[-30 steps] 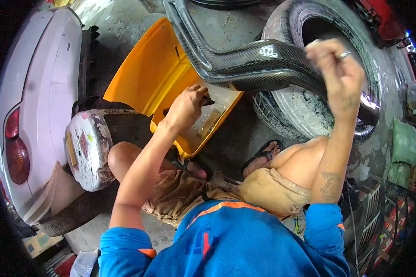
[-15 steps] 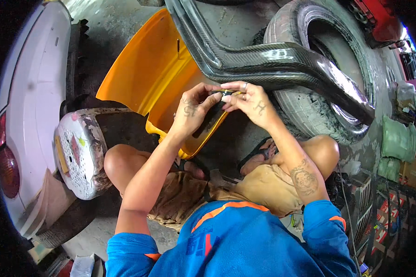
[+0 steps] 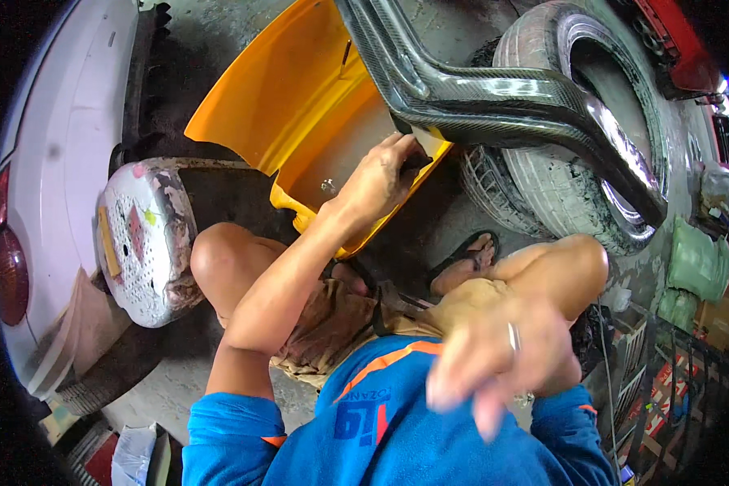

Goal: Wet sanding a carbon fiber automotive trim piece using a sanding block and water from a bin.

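My left hand (image 3: 377,182) has its fingers closed around a small dark piece (image 3: 417,160) over the inner right edge of a curved yellow panel (image 3: 251,105). A long, glossy, bent carbon-fibre part (image 3: 494,101) lies across that panel's upper right and over the tires, just above my fingers. My right hand (image 3: 498,364) is low in front of my blue shirt, above my lap, and smeared by motion; what its fingers hold, if anything, is unclear.
A white car bumper (image 3: 61,202) runs down the left, beside a paint-spattered stool (image 3: 142,231). Worn tires (image 3: 526,202) lie at upper right, a red vehicle (image 3: 676,36) beyond them. Green bags (image 3: 697,263), cardboard (image 3: 717,320) and a black metal rack (image 3: 656,389) line the right side.
My right hand was beside my left at the dark piece and has since dropped sharply toward my body. My left hand remains on the piece, slightly farther right in view.
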A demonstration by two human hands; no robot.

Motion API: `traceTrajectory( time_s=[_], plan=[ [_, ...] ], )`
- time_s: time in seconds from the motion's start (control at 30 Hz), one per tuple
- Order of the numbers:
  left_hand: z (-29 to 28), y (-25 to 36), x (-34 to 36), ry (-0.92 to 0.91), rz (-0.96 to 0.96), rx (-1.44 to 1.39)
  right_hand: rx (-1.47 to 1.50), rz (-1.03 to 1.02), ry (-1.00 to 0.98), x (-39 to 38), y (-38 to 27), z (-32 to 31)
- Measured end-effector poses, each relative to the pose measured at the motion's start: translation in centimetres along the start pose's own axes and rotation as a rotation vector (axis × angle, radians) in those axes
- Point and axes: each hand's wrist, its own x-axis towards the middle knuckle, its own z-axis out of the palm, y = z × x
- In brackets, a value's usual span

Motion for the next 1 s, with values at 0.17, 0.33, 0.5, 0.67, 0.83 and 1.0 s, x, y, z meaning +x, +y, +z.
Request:
traceTrajectory(
  time_s=[0.17,0.33,0.5,0.67,0.83,1.0],
  plan=[
    [-0.4,0.7,-0.3,-0.031,0.050,0.108,0.618,0.065,0.020,2.5,-0.4,6.3],
    [-0.6,1.0,-0.3,-0.079,0.033,0.122,0.609,-0.074,-0.118,3.0,1.0,6.5],
    [-0.6,0.9,-0.4,-0.082,0.082,0.236,0.722,-0.063,-0.038,4.9,0.4,7.0],
    [0.1,-0.6,-0.7,-0.207,0.079,0.329,0.693,-0.058,-0.085,3.9,1.9,8.5],
    [0.5,-0.5,-0.9,-0.271,0.123,0.340,0.694,-0.323,0.063,4.7,2.7,9.2],
    [0.5,0.7,0.1,-0.284,0.114,0.287,0.676,-0.249,0.504,5.3,1.3,8.7]
  ],
)
